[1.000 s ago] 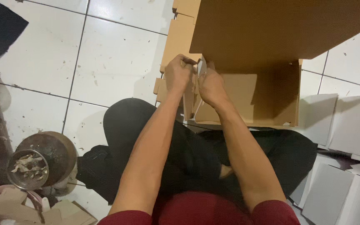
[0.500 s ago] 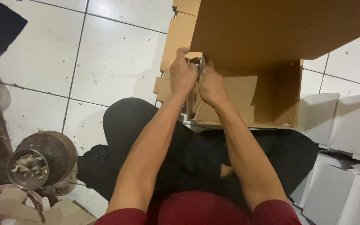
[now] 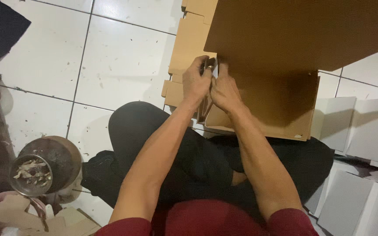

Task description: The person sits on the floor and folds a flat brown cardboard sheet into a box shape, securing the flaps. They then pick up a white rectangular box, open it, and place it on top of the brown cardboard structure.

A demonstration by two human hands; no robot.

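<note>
- While you sit cross-legged on the white tiled floor [image 3: 119,65], both of your hands meet at the left edge of a brown cardboard box [image 3: 276,100] that rests against your lap.
- Your left hand [image 3: 196,81] has its fingers curled together, its grip pinching the cardboard at the box's upper left corner, just under the big raised flap [image 3: 302,30].
- Your right hand [image 3: 224,89] sits just beside it, touching the left hand; its fingers are bent onto the same corner, but you cannot tell whether that grip is clamped on the edge or only pressing on it.
- A small dark thing shows between the fingertips of the two hands; it is too small to tell what it is.
- The box stands open toward you, its inner wall shaded, its lower right corner reaching past your right knee.
- A stack of flat brown cardboard blanks [image 3: 189,48] lies on the floor just behind your left hand, partly hidden by the box.
- White flat box pieces [image 3: 359,131] lie on the floor to your right, near the box's right side.
- At your left, well apart from your hands, a round metal bowl [image 3: 31,175] holds dry scraps and sits in front of a rusty round pot [image 3: 62,157].
- A dark cloth [image 3: 1,26] lies at the far left corner of the floor.
- You wear black trousers [image 3: 197,166] and red sleeves [image 3: 127,227].
</note>
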